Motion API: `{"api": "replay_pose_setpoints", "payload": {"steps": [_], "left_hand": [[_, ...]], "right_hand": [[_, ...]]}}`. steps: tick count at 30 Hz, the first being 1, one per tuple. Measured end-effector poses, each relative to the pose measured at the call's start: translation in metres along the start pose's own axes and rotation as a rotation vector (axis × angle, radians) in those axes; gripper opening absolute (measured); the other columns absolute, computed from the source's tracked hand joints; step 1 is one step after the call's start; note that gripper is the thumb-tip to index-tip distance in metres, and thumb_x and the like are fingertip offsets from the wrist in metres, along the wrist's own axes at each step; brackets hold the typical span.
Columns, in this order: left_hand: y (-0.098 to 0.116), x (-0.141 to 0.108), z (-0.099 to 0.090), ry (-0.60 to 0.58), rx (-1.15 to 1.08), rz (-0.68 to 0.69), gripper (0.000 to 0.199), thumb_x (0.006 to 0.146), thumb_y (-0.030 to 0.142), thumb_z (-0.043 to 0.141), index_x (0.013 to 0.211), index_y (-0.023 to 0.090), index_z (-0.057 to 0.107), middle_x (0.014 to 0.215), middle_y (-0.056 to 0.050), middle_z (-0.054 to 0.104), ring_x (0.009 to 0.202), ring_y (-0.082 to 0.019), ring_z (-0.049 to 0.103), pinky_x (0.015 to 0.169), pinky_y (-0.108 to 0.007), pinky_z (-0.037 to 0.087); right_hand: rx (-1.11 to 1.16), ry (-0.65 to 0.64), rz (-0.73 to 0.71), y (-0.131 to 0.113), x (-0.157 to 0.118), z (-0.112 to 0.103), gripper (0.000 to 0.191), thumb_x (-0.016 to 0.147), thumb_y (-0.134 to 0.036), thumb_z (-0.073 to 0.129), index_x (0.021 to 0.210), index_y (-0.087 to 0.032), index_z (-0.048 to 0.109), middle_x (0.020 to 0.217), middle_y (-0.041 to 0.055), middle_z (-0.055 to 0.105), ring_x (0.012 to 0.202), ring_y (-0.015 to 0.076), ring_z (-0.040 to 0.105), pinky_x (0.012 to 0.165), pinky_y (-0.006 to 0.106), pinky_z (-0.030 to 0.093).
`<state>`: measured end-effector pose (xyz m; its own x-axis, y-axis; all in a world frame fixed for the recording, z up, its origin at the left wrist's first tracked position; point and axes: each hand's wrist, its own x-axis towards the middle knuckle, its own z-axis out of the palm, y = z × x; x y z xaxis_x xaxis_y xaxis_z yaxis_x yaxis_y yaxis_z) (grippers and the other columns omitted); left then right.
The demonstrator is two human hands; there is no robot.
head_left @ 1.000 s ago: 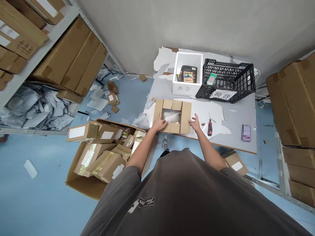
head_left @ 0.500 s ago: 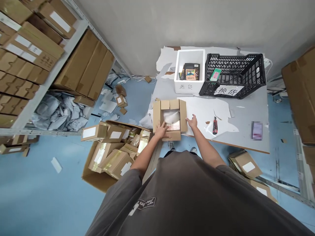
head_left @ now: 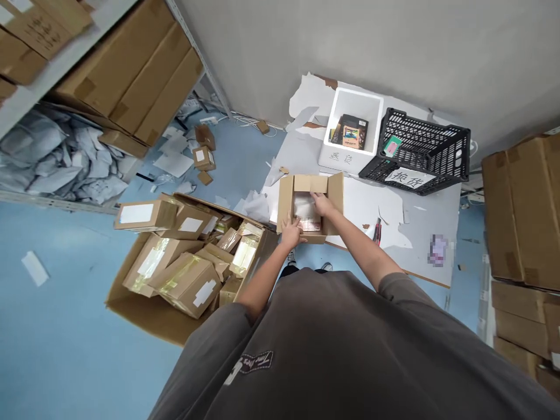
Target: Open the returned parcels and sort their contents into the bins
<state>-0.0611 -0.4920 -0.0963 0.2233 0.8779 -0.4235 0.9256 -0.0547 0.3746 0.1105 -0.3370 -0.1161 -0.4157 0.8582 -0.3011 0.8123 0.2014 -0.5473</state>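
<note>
An open cardboard box (head_left: 286, 201) sits at the table's near left edge, its flaps folded out. Inside lies white wrapping (head_left: 305, 205), with a reddish printed item (head_left: 310, 224) showing at the near end. My left hand (head_left: 291, 233) grips the box's near left corner, thumb outside and fingers over the edge. Reaching in from the right, my right hand (head_left: 322, 204) has its fingers at the far end of the wrapping; their tips are partly hidden, so I cannot tell whether they grip. A red and black box cutter (head_left: 377, 231) lies right of the box, partly behind my right forearm.
A white foam box (head_left: 345, 156) holding dark packages and a black plastic crate (head_left: 424, 160) with a green item (head_left: 392, 146) stand at the back. Left of the table, a large carton (head_left: 144, 326) is full of taped parcels. Shelves with boxes (head_left: 126, 87) rise at the left.
My right hand has moved from beside the box's right flap to inside it. My left hand has drawn back to the near left corner. The view has shifted.
</note>
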Motion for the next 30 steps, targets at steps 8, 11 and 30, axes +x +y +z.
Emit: {"api": "replay_pose_setpoints", "payload": {"steps": [8, 11, 30], "left_hand": [[0.005, 0.001, 0.002, -0.003, -0.102, 0.024, 0.030, 0.089, 0.044, 0.094, 0.111, 0.024, 0.092, 0.181, -0.010, 0.046, 0.176, -0.051, -0.010, 0.139, -0.082, 0.004], [0.002, 0.001, 0.003, -0.013, -0.093, 0.035, 0.029, 0.093, 0.047, 0.091, 0.113, 0.026, 0.091, 0.182, -0.008, 0.046, 0.177, -0.050, -0.007, 0.140, -0.080, 0.006], [0.006, -0.002, -0.007, -0.033, -0.053, 0.034, 0.035, 0.096, 0.046, 0.088, 0.123, 0.024, 0.089, 0.170, -0.016, 0.059, 0.177, -0.052, 0.000, 0.136, -0.083, 0.012]], "right_hand": [[-0.138, 0.156, -0.205, 0.008, 0.030, -0.030, 0.091, 0.090, -0.017, 0.070, 0.177, -0.024, 0.046, 0.189, 0.0102, 0.027, 0.176, 0.0433, 0.006, 0.138, 0.074, 0.019], [-0.142, 0.122, -0.148, 0.017, 0.069, -0.030, 0.096, 0.087, -0.018, 0.076, 0.177, -0.021, 0.043, 0.190, 0.0130, 0.023, 0.175, 0.0486, 0.005, 0.137, 0.079, 0.012], [-0.436, -0.281, 0.105, -0.028, 0.003, 0.037, 0.109, 0.097, -0.050, 0.083, 0.186, -0.024, 0.025, 0.192, 0.0234, 0.004, 0.177, 0.0494, 0.005, 0.137, 0.068, 0.018]]}}
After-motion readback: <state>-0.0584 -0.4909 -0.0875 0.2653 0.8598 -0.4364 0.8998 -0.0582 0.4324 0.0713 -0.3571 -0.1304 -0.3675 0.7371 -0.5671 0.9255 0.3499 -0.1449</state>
